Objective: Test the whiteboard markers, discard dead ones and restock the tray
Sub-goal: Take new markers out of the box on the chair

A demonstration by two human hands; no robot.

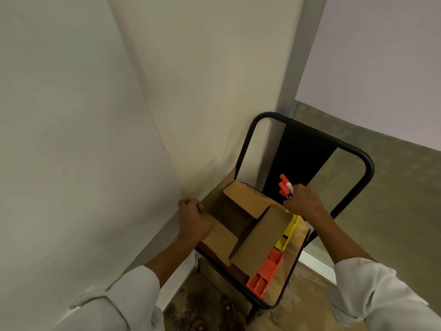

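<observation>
My right hand (304, 201) grips a bunch of red-capped whiteboard markers (285, 187), their caps pointing up and away over the chair's backrest. An open cardboard box (260, 237) sits on the chair seat with its flaps spread; its inside looks dark and I see nothing in it. My left hand (192, 219) is closed on the box's left flap. Beside the box on the seat lie a yellow tray (287, 234) and an orange tray (265, 274), both partly covered by the box's right flap.
The chair (310, 149) has a black tube frame and a wooden seat, and stands in a corner against a cream wall (95, 115). A grey metal post (296, 56) rises behind it. Speckled floor (205, 304) shows below the seat.
</observation>
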